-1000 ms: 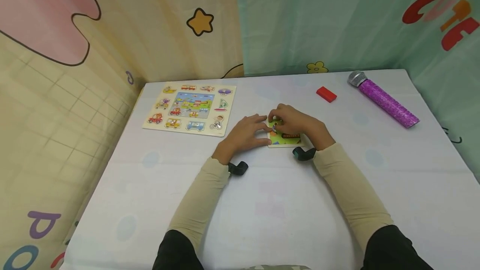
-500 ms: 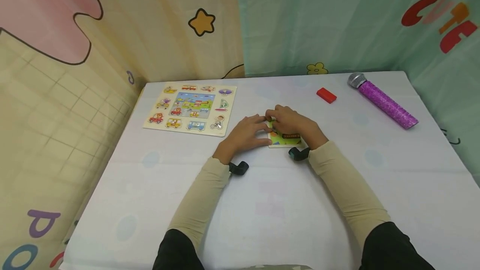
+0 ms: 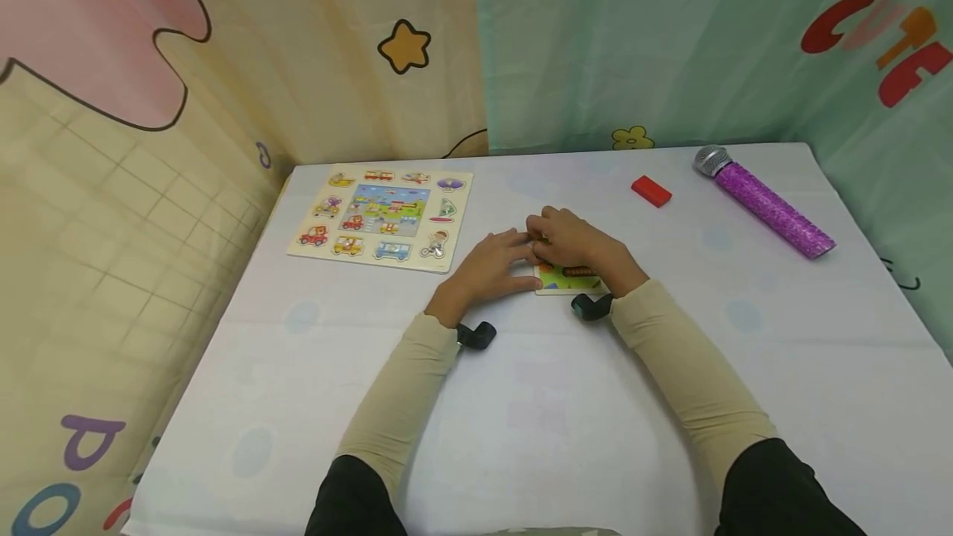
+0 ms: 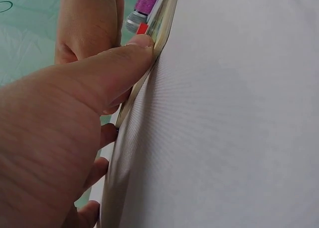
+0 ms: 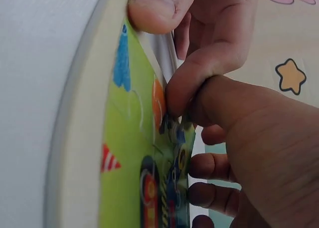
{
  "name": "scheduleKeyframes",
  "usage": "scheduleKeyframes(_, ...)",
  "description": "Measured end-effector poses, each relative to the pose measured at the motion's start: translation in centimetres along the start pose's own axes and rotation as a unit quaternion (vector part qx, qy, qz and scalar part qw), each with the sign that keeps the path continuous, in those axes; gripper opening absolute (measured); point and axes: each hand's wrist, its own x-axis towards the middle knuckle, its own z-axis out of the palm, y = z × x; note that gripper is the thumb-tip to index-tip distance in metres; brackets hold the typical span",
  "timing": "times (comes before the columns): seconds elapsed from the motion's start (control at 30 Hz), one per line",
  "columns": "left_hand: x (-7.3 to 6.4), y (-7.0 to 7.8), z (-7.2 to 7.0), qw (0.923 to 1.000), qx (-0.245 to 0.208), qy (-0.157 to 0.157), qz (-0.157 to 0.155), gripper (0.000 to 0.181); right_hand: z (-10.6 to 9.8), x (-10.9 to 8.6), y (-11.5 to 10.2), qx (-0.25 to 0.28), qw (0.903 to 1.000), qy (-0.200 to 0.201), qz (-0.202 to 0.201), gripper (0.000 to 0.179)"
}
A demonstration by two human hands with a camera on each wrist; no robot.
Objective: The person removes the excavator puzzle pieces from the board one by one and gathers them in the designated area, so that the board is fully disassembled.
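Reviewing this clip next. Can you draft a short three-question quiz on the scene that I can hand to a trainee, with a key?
1. True or false: the left hand touches the edge of the green picture board.
2. Which lies nearest the microphone? A) vehicle puzzle board B) red block C) green picture board
3. Fill in the colour: the microphone has a glittery ____ handle.

Key: 1. True. 2. B. 3. Purple.
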Motion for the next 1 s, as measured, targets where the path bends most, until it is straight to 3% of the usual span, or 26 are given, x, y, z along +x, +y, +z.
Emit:
scheduleKeyframes(0.3,0.0,0.1,0.0,1.0000,0.001,0.002,-0.003,0.046,0.0,-0.4,0.7,0.049,0.9987,0.009,0.002,0.016)
scheduleKeyframes(0.5,0.0,0.1,0.1,1.0000,0.000,-0.002,-0.008,0.045,-0.3,-1.0,1.5,0.124,0.9922,0.016,0.000,0.016)
scheduleKeyframes(0.67,0.0,0.0,0.2,1.0000,-0.002,0.000,-0.009,0.045,-0.3,-1.4,2.0,0.155,0.9873,0.026,-0.020,0.015)
scheduleKeyframes(0.8,0.1,-0.1,0.2,0.9999,-0.003,-0.003,-0.009,0.046,-0.8,-2.1,2.6,0.231,0.9717,0.038,-0.030,0.011)
scheduleKeyframes(0.9,0.1,0.0,0.2,0.9999,-0.006,-0.006,-0.012,0.047,-1.8,-3.3,3.2,0.308,0.9493,0.062,-0.012,0.011)
scheduleKeyframes(1.0,0.1,0.2,0.1,0.9998,-0.007,-0.009,-0.014,0.049,-3.1,-4.9,4.5,0.325,0.9404,0.098,0.020,0.014)
